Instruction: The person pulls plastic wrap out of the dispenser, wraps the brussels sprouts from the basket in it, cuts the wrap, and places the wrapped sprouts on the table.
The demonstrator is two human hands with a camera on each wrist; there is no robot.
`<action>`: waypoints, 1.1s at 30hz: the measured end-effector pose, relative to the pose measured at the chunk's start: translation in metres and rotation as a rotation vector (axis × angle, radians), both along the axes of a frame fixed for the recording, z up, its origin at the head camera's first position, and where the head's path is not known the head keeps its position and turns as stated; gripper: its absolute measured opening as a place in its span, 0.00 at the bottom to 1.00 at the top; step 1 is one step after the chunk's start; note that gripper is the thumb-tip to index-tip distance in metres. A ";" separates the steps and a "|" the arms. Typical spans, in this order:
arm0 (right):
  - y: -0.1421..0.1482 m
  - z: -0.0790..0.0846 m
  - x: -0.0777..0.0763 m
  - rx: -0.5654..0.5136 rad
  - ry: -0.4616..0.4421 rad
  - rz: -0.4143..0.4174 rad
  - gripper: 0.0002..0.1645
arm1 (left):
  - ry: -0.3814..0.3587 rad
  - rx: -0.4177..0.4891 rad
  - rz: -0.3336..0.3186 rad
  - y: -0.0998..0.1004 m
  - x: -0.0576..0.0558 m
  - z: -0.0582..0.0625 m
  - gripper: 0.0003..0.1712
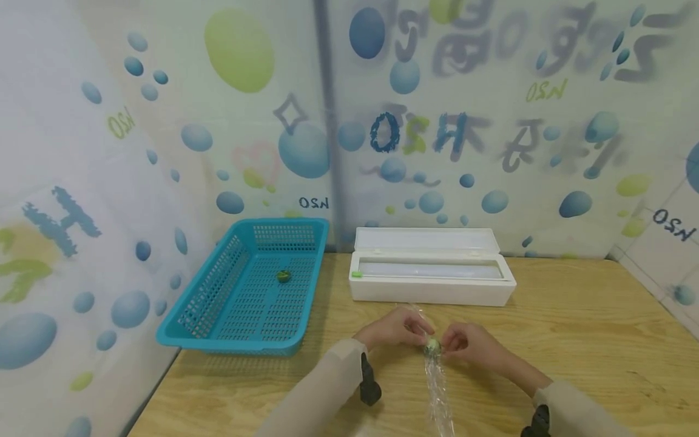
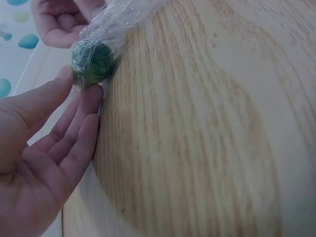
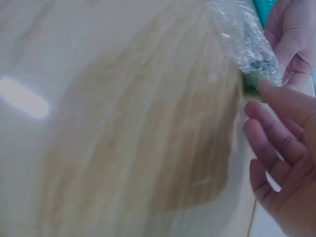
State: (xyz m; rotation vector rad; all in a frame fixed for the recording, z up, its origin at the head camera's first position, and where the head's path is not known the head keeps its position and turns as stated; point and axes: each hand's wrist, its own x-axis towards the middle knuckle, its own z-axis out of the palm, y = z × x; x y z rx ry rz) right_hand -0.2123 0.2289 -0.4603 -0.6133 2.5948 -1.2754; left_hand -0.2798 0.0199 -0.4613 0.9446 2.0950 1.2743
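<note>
A small round green vegetable point(image 1: 432, 346), its exact kind unclear, sits in clear plastic wrap point(image 1: 437, 388) on the table. The wrap trails toward the near edge as a narrow crumpled strip. From the left, my left hand point(image 1: 394, 329) pinches the wrapped vegetable point(image 2: 93, 63) between thumb and fingertips. My right hand point(image 1: 474, 347) is at its other side, thumb and forefinger pinching the wrap against it. The right wrist view shows the right thumb point(image 3: 284, 98) at the green surface, with the other fingers loosely bent; the exact contact is partly hidden.
A blue plastic basket point(image 1: 311, 303) stands at the left with one small green vegetable point(image 1: 283, 276) inside. Behind the hands lies a white wrap dispenser box point(image 1: 431, 291), its lid raised and a roll point(image 1: 431, 270) inside. A patterned curtain point(image 1: 273, 152) closes off the table's point(image 1: 590, 340) back.
</note>
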 end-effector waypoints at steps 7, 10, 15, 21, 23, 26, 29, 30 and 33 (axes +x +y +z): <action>0.002 -0.010 0.010 -0.074 0.029 0.058 0.14 | -0.001 -0.021 -0.008 -0.001 -0.004 -0.001 0.12; -0.003 -0.011 0.013 -0.129 0.068 0.082 0.17 | -0.007 -0.031 0.000 -0.001 -0.004 0.000 0.12; -0.009 -0.012 0.015 -0.146 0.116 0.093 0.19 | -0.003 -0.037 -0.011 0.000 -0.004 0.000 0.12; -0.012 -0.017 0.015 -0.125 0.143 0.064 0.16 | 0.001 -0.034 -0.016 0.001 -0.003 -0.002 0.12; -0.013 -0.017 0.014 -0.130 0.144 0.061 0.15 | -0.013 -0.039 -0.003 0.001 -0.002 -0.002 0.12; -0.014 -0.014 0.014 -0.138 0.120 0.062 0.13 | -0.042 -0.041 0.018 0.001 -0.002 -0.002 0.12; -0.013 -0.012 0.014 -0.135 0.088 0.064 0.13 | -0.055 -0.040 0.024 0.002 -0.001 -0.002 0.12; -0.013 -0.011 0.014 -0.130 0.076 0.063 0.13 | -0.055 -0.040 0.025 0.002 -0.001 -0.001 0.12; -0.013 -0.010 0.014 -0.121 0.066 0.069 0.13 | -0.058 -0.040 0.029 0.002 0.000 0.000 0.12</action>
